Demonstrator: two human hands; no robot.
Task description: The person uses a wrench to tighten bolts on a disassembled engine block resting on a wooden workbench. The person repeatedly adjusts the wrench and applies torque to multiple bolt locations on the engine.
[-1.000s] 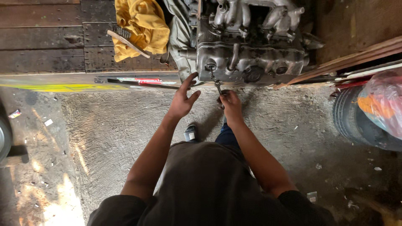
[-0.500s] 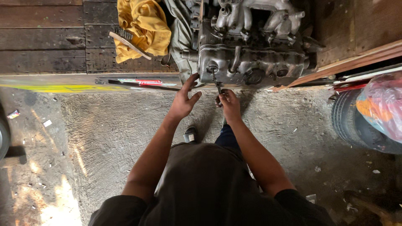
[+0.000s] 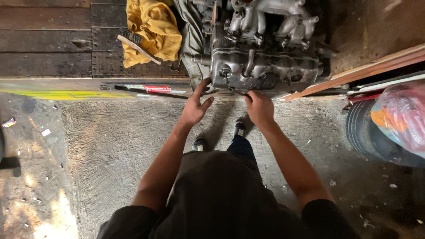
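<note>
— Rough grey concrete floor [image 3: 110, 146] fills the lower part of the view, lit by patches of sun at the left. What is nearest to the camera?

— Dark shirt of the person, and below it two dark shoes on the concrete. Both bare arms go forward from there.

— How are the fingers of the left hand [image 3: 195, 106]?

— They are spread and mostly straight, not closed around anything. The fingertips reach up to the lower left corner of the grey metal engine [image 3: 265, 66]; if they really touch it, I cannot tell.

— And the right hand [image 3: 260, 108]?

— Its fingers are curled tight around the end of a thin dark wrench [image 3: 233, 87]. The other end of the wrench sits on a round fitting at the front face of the engine, just beside the left hand.

— Where does the engine stand?

— On a raised wooden platform [image 3: 44, 53], at its front edge, directly ahead of the person. Left of it lies a yellow cloth [image 3: 152, 26] with a wire brush [image 3: 135, 46] on top. At the far right, on the floor, a tyre [image 3: 367, 132] stands under a pink plastic bag [image 3: 400, 115]
</note>
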